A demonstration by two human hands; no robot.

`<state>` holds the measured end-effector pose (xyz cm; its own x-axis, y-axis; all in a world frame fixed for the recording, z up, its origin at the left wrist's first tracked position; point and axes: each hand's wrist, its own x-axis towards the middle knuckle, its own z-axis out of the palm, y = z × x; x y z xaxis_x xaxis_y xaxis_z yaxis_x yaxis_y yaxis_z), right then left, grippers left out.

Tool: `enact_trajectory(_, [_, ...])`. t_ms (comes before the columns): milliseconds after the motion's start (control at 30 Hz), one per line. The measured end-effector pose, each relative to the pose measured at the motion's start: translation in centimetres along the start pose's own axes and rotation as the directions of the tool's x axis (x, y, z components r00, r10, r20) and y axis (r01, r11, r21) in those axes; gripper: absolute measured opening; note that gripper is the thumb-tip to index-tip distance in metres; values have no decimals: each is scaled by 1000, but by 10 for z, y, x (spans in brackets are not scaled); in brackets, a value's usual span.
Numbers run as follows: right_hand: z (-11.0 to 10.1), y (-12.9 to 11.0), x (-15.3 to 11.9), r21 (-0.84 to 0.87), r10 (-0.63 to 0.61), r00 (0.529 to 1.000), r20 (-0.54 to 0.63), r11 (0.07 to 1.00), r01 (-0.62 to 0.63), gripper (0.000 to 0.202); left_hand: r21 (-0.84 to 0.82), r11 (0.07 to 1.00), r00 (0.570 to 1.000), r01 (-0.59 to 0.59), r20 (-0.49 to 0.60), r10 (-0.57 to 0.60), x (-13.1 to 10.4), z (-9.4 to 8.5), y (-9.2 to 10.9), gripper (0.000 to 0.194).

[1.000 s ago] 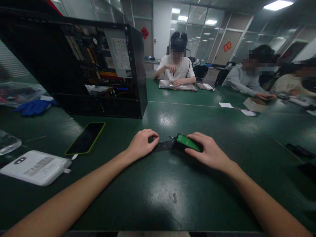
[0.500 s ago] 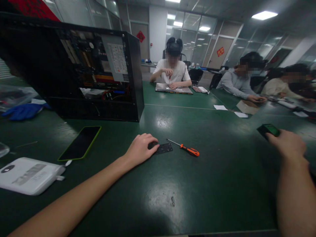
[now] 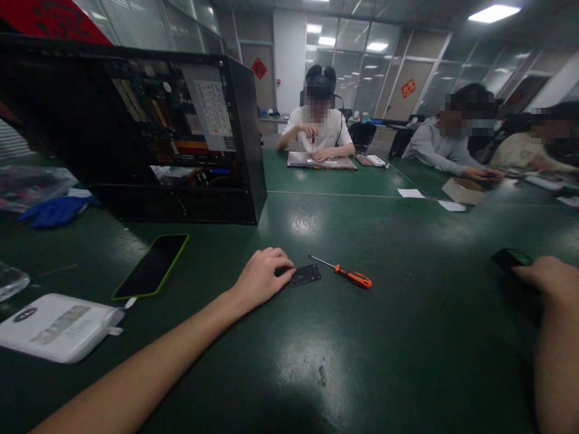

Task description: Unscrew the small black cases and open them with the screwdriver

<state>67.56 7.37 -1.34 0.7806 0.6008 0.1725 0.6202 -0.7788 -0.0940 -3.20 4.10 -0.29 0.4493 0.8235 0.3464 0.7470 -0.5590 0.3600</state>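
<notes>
My left hand [image 3: 263, 274] rests on the table with its fingers curled over one end of a thin black plate [image 3: 306, 275] that has small holes. The plate lies flat, and its held end is hidden under the fingers. Just right of it lies a screwdriver [image 3: 355, 277] with an orange and black handle, its tip towards the plate. At the far right, my right hand [image 3: 549, 280] grips a small dark block [image 3: 511, 259] with a green face. Blur keeps me from telling what kind of thing it is.
An open black computer case [image 3: 246, 144] stands at the back left. A green-edged phone [image 3: 151, 266], a white power bank [image 3: 58, 328] and blue gloves [image 3: 56, 211] lie on the left. Across the table, a person [image 3: 316, 129] works on a flat panel [image 3: 321, 160].
My right hand has moved right and slightly down with the dark block. My left hand stays on the black plate. The whole view has shifted slightly.
</notes>
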Motion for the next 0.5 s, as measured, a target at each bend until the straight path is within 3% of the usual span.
enact_trajectory(100, [-20,-13,-15,46,80,989,128,995,-87,62,-6,999,997,-52,-61,52,-1,-3,5,9])
enact_trajectory(167, [-44,-39,-41,169,-15,999,38,986,8,61,-57,992,987,-109,-127,101,-3,-4,8,10])
enact_trajectory(200, [-58,-58,-61,266,-128,991,-50,954,136,60,-95,984,978,-148,-162,132,-3,-4,10,10])
enact_trajectory(233, [-71,-79,-84,389,-222,962,-160,881,268,57,-129,972,967,-196,-192,169,-4,-4,12,11])
enact_trajectory(267, [-81,-102,-111,541,-319,920,-227,744,392,55,-154,955,952,-253,-217,217,-5,-3,14,11])
enact_trajectory(300, [-90,-124,-141,691,-422,872,-248,553,465,55,-162,933,932,-320,-231,280,-6,-3,17,12])
enact_trajectory(333, [-95,-146,-173,740,-537,807,-247,433,514,54,-146,905,902,-399,-240,358,-7,-2,21,13])
enact_trajectory(367, [-98,-165,-205,788,-652,723,-226,315,530,54,-110,867,858,-486,-249,450,-8,-3,24,14])
enact_trajectory(400, [-99,-180,-236,888,-803,571,-169,127,442,57,-62,818,801,-572,-255,541,-9,-4,29,14])
enact_trajectory(433, [-98,-191,-267,951,-913,385,-131,-6,308,62,-5,762,737,-648,-258,625,-10,-5,33,15])
enact_trajectory(500, [-96,-204,-319,993,-998,-13,-58,-59,106,64,87,664,627,-743,-257,735,-13,-10,42,17])
